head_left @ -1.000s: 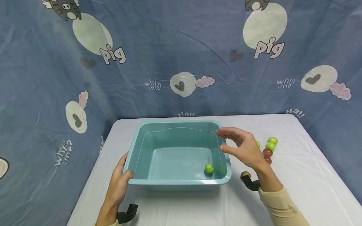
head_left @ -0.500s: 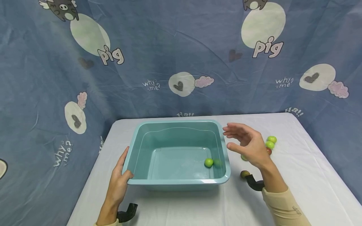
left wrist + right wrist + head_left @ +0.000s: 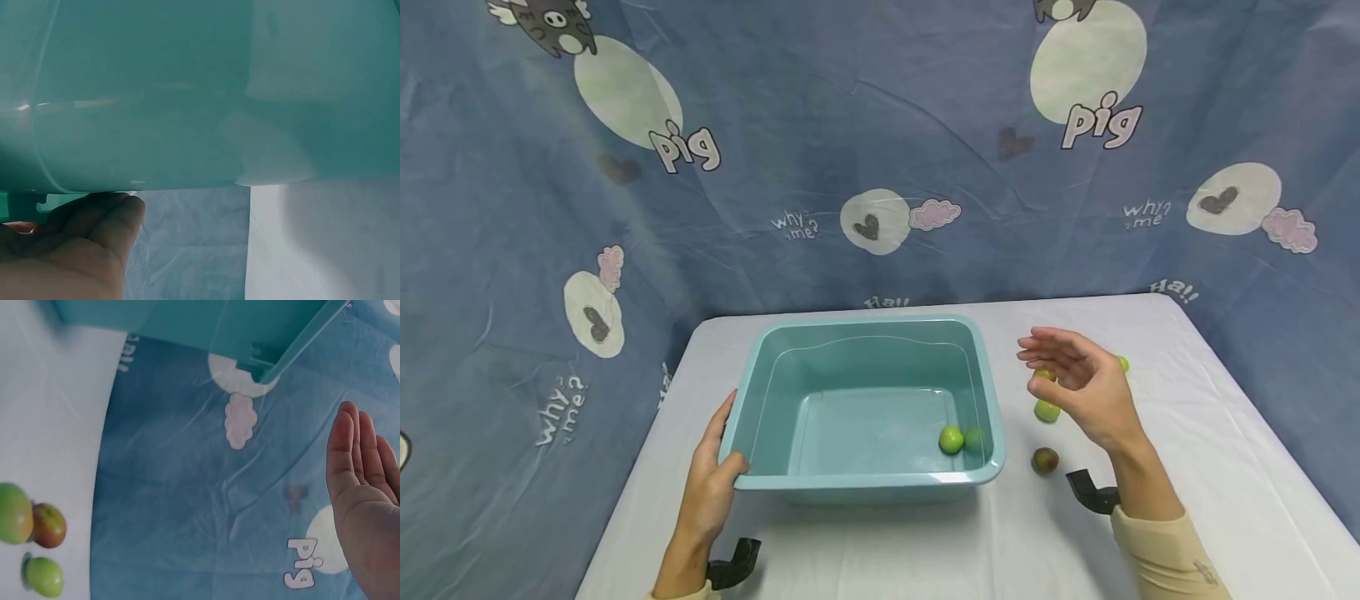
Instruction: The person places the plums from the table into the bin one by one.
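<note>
Blue cloth (image 3: 760, 100) hangs behind the white bench (image 3: 857, 550). Left hand (image 3: 703, 487) grips the tub (image 3: 865, 482) by its left side; one green fruit (image 3: 951, 440) sits inside, near the right wall. Right hand (image 3: 1090, 387) is by more fruit (image 3: 1047, 412), fingers (image 3: 340, 450) loose, holding nothing. Keeping the tub still and pinching fruit gently should work best. That hand partly hides some fruit.
</note>
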{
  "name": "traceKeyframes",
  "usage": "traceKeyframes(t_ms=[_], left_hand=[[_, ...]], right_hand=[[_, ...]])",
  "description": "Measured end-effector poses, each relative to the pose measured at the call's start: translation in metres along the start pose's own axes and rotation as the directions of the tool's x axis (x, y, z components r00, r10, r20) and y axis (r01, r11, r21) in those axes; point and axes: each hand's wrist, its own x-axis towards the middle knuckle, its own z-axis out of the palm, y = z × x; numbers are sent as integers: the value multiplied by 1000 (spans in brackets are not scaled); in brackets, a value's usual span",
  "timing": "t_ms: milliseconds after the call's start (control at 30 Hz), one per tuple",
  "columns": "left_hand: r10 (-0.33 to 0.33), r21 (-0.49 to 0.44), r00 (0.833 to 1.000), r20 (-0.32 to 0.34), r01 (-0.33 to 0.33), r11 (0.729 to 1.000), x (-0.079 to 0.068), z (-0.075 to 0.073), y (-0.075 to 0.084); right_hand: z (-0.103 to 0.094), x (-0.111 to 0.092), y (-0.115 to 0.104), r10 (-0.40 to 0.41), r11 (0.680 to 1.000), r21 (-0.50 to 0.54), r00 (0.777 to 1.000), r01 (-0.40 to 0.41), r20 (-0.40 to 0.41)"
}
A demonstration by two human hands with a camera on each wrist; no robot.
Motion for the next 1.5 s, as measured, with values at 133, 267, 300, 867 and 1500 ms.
traceKeyframes(t_ms=[133, 267, 300, 867, 1500], left_hand=[[1, 10, 1000, -1, -1, 1000, 0, 0, 0], [14, 2, 1000, -2, -14, 1000, 0, -1, -1], [18, 0, 1000, -4, -18, 1000, -1, -1, -2], [54, 21, 998, -34, -53, 998, 0, 1, -5], [24, 39, 992, -120, -19, 999, -10, 7, -4]], right_hand=[[-5, -7, 4, -10, 1000, -14, 1000, 10, -12], [-12, -15, 9, -9, 999, -36, 999, 8, -35], [-13, -18, 11, -6, 999, -46, 999, 4, -42], [-22, -59, 35, 117, 992, 64, 982, -108, -151], [-23, -92, 61, 191, 981, -14, 971, -195, -146]])
